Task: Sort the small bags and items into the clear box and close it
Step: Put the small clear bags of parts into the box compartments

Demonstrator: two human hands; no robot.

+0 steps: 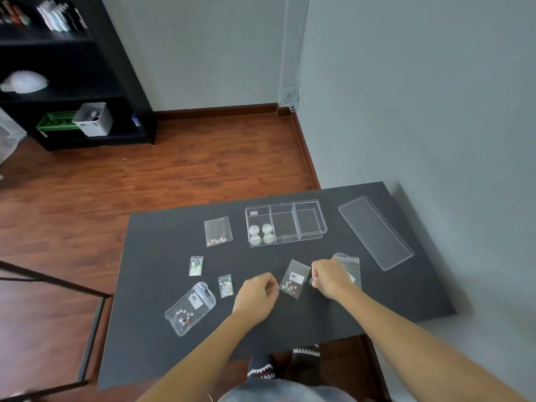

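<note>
A clear three-part box (310,206) stands open at the back of the dark table, with several small round pots (261,234) in its left compartment. Its lid (375,232) lies apart to the right. My left hand (256,294) and my right hand (330,278) flank a small bag of star beads (295,278); the left fingers pinch its lower left edge. The right fingers are curled on something small and dark at its right side. Another clear bag (354,264) lies partly hidden behind my right hand. Four more bags lie to the left (218,231) (196,266) (225,285) (190,309).
The table (162,329) is dark grey, its right edge near a grey wall. A wooden floor and a black shelf unit (75,82) lie beyond it. A dark metal frame (58,282) stands to the left. My feet in patterned slippers show under the front edge.
</note>
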